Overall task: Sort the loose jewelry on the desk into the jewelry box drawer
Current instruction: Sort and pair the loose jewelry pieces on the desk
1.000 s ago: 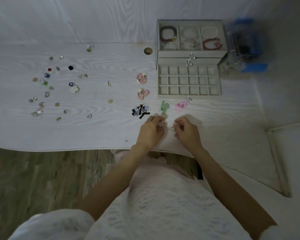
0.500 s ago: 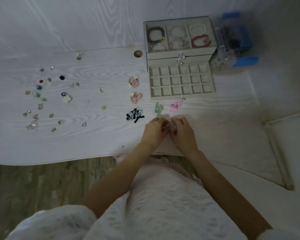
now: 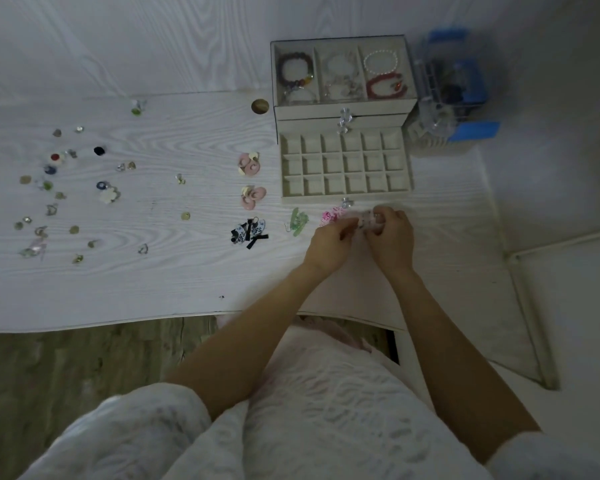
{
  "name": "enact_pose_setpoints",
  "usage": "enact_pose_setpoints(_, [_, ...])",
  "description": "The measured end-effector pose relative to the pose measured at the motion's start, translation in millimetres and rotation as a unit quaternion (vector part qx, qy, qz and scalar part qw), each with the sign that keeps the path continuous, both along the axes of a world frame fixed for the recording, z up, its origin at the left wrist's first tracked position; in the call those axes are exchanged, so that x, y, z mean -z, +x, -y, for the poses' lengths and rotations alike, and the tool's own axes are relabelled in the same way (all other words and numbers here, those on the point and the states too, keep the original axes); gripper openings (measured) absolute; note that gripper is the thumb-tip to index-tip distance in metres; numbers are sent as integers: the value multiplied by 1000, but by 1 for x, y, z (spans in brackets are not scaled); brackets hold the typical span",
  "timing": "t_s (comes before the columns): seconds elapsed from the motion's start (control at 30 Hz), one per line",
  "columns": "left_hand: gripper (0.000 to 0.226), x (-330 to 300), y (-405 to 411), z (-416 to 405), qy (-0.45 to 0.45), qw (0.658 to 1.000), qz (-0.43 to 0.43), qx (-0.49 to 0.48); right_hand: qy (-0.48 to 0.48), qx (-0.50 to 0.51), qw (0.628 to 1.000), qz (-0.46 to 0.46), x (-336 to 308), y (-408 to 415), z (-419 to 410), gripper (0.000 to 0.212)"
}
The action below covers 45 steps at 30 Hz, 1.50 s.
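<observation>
The jewelry box (image 3: 343, 109) stood at the back of my white desk (image 3: 187, 271), its gridded drawer (image 3: 345, 169) pulled out toward me. Bracelets lay in the top tray. Loose jewelry (image 3: 66, 195) was scattered well off to the left, with pink flower pieces (image 3: 250, 181), a black-and-white piece (image 3: 249, 233), a green piece (image 3: 298, 221) and a pink piece (image 3: 331, 216) nearer the drawer. My left hand (image 3: 328, 242) and right hand (image 3: 392, 239) met just before the drawer's front, fingers pinched together on one small pale piece (image 3: 369, 221), too blurred to identify.
</observation>
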State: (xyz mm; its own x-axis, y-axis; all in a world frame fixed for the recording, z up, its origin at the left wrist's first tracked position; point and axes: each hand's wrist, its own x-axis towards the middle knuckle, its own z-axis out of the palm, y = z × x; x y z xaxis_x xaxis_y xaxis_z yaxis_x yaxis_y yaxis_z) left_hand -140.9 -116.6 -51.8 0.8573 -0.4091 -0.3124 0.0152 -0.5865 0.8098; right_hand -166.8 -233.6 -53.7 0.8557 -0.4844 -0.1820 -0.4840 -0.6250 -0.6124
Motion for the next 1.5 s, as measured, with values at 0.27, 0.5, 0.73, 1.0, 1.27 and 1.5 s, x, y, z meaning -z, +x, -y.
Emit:
enact_pose_setpoints(0.27, [47,-9,-1,-4,-26,998,-41,34,-11,-18,999,46,-8,-9,2,41])
enact_pose_setpoints(0.5, [23,-26,-10,-85,16,984,179,11,-69,-145,982,103,-20,-22,-42,21])
enact_pose_setpoints(0.73, [16,-29,1,-215,191,929,277,-153,-68,-393,912,96,-33,36,-135,18])
enact_pose_setpoints(1.0, [28,-12,13,-330,214,912,121,-328,-31,-427,903,37,-17,123,-221,40])
enact_pose_setpoints(1.27, [39,-6,93,-367,181,935,132,-273,-70,-372,925,0,6,169,-275,17])
enact_pose_setpoints(1.5, [37,3,132,-357,204,944,71,-248,-76,-445,892,10,2,191,-306,21])
